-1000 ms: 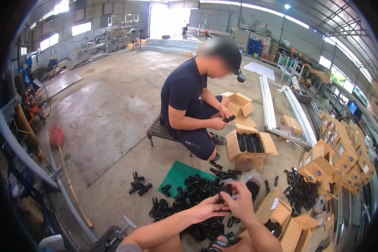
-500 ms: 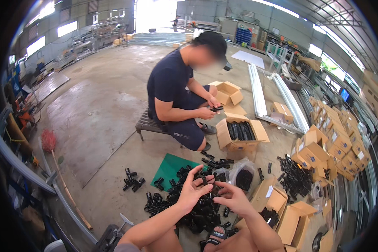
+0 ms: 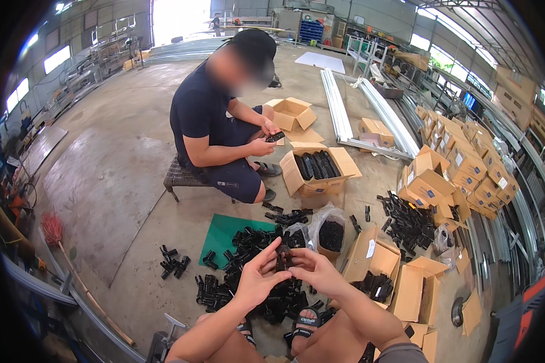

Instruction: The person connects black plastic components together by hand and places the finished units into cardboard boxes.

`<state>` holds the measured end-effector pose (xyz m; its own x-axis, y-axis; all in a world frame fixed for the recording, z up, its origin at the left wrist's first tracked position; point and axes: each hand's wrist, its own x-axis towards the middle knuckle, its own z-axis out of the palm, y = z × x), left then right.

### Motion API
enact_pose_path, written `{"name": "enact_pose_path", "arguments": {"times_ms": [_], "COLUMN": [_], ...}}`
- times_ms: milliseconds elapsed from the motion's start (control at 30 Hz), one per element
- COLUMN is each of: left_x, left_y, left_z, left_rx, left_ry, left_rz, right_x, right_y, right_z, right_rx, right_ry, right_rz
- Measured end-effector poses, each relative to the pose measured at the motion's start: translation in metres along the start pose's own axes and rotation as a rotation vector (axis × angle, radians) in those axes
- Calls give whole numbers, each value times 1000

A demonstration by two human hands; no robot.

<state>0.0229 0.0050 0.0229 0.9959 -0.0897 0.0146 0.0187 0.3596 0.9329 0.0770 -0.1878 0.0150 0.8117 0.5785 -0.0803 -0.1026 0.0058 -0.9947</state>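
Note:
A small black fitting (image 3: 281, 262), its exact shape partly hidden by fingers, is between my hands above a heap of similar parts. My left hand (image 3: 260, 275) supports it from the left, thumb across the front. From the other side, my right hand (image 3: 316, 267) closes its fingertips on the same piece. Below and beyond, the heap of black fittings (image 3: 245, 243) spreads over the floor and part of a green sheet (image 3: 218, 226). Several loose black fittings (image 3: 174, 266) lie to the left of the sheet.
Across from me, a seated co-worker (image 3: 203, 121) holds a black part beside an open carton (image 3: 345, 164) of black pieces. Open cartons (image 3: 407, 290) and a plastic bag (image 3: 317, 222) stand to my right. Stacked boxes (image 3: 469, 166) and metal profiles (image 3: 338, 109) lie farther right.
My right hand has come in to my left, and both now hold the fitting. The view has shifted, so the surroundings sit farther left. The co-worker's head is bent lower.

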Motion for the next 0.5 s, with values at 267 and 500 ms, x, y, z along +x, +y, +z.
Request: {"name": "enact_pose_path", "arguments": {"times_ms": [267, 500], "left_x": [5, -10], "left_y": [-19, -7], "left_z": [-3, -14], "left_rx": [231, 274], "left_ry": [-71, -61], "left_rz": [55, 72], "right_x": [-8, -5], "right_y": [-11, 0], "right_z": [4, 14], "right_rx": [-30, -150], "right_ry": [145, 101], "right_rz": [62, 46]}}
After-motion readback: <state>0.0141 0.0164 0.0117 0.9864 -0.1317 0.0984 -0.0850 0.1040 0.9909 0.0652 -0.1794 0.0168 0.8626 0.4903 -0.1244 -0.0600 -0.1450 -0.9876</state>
